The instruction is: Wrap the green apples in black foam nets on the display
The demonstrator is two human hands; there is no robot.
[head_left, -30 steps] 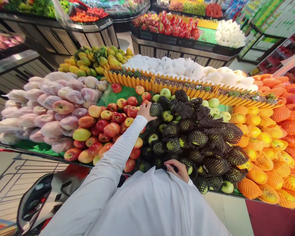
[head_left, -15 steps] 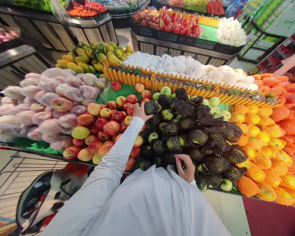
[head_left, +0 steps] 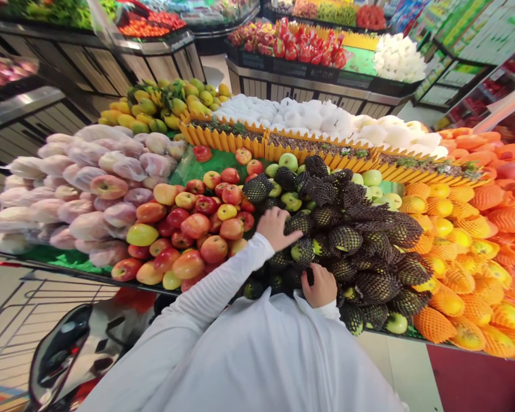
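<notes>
Over the green apples in black foam nets [head_left: 345, 239], my left hand [head_left: 278, 228] reaches forward with its thumb spread to the right. Its fingertips touch or hover over the netted apples; which one lies under them is hidden. Closer to my body, my right hand [head_left: 321, 285] rests low at the near part of the same pile, fingers bent and a gap between thumb and forefinger. Nothing shows in that gap but dark netting. One netted apple [head_left: 257, 187] lies beyond my left hand, beside the loose red apples [head_left: 196, 225].
Bagged apples [head_left: 86, 177] lie left, orange-netted fruit [head_left: 459, 257] right. Behind stand a low yellow picket divider [head_left: 223, 136], white-wrapped fruit [head_left: 309, 114] and mangoes [head_left: 171, 103]. A shopping cart [head_left: 38, 303] holding a bag stands at lower left.
My left hand has let go of the netted apple at the far left of the pile and come nearer and to the right. My right hand has shifted slightly, its fingers turned towards the pile.
</notes>
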